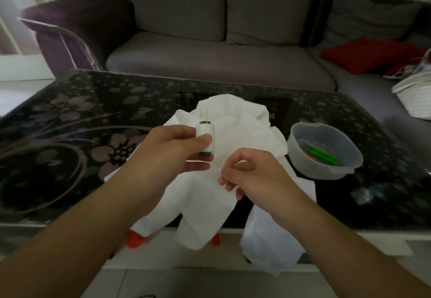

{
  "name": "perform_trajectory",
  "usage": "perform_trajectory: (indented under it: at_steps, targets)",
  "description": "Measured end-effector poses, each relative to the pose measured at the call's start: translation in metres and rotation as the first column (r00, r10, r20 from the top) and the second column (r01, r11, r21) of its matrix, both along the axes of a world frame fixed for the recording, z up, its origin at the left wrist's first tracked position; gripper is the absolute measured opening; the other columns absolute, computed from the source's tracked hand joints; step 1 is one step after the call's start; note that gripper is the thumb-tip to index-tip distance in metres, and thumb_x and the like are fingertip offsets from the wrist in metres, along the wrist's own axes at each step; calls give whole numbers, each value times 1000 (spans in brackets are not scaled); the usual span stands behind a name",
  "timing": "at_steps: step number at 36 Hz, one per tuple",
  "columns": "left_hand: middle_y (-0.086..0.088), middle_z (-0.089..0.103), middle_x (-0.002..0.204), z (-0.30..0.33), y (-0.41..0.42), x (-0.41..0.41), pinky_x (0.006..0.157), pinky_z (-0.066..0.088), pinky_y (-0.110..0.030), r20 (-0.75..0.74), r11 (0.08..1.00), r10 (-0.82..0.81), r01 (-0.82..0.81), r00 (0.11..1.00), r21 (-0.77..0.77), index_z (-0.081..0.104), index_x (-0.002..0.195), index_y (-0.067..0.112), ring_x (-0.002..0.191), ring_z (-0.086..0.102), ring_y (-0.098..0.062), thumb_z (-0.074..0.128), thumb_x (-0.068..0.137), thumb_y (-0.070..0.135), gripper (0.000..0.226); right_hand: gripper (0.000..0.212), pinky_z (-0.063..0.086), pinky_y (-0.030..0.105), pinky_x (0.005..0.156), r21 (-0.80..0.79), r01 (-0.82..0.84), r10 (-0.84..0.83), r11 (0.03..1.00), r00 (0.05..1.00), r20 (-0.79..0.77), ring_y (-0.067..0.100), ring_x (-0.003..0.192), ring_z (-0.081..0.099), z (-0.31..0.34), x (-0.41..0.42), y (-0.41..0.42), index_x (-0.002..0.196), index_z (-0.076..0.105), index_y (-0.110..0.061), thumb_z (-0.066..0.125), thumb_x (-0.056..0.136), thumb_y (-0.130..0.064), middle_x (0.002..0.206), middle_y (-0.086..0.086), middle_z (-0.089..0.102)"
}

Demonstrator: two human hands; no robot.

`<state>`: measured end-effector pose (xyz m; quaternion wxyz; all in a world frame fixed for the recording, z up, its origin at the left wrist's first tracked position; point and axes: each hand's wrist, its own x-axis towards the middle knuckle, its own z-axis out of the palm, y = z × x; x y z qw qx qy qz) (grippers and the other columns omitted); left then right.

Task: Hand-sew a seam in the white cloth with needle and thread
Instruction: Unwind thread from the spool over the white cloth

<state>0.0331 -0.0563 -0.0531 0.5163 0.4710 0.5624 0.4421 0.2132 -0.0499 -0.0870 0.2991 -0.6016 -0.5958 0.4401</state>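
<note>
Behind the dark flowered table [70,115] stands a grey sofa [221,59]. Left hand [172,150] grips a thread spool [205,138]; right hand [251,174] fingers curl over white cloth [233,120], seemingly empty.

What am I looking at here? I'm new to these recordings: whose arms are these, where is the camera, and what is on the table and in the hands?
There is no machine here. One wide-angle camera sits on a person's head and looks forward and down, so the two bare arms coming in from the bottom are the wearer's own.

The left hand holds a spool of white thread with green ends; two thin pins, possibly needles, stick up from its top. The right hand has its fingers curled as if pinching something fine, perhaps the thread end, but it is too thin to see.

Under both hands lies the white cloth, crumpled on a dark flowered table and hanging over its near edge. To the right stands a clear plastic bowl with a green tool inside. A grey sofa stands behind.
</note>
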Motion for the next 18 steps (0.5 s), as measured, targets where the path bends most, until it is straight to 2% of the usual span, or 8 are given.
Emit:
perform_trajectory:
  at_steps: [4,10,14,18]
  targets:
    - [-3,80,102,-4,0,-7,86,65,-38,-49,1000,-6,5,999,-21,72,120,11,90,79,-17,73,96,23,27,4,61,33,70,-32,-72,75,997,992,98,12,73,73,-13,-14,3,87,72,-20,72,88,-16,76,-7,77]
    - [-5,79,106,-8,0,-19,87,65,-40,-90,994,-17,7,996,-110,70,123,11,89,79,-18,76,93,22,33,10,64,36,79,-63,-192,202,979,941,272,8,72,73,-23,-21,8,81,74,-23,70,84,-14,73,-8,76]
    - [0,80,103,-20,0,-27,91,63,-40,-111,978,-88,64,990,-199,70,120,12,87,79,-14,80,90,26,34,10,60,28,69,-132,-194,224,972,938,264,9,67,72,-24,-16,14,81,74,-17,68,82,-9,71,-3,76]
    - [7,75,113,-38,1,-30,104,54,-46,-229,967,-128,70,965,-246,72,117,23,107,71,-16,79,90,38,31,5,61,33,86,-159,-222,246,962,957,153,17,80,75,-34,-17,16,88,74,-12,72,85,-8,78,3,77]
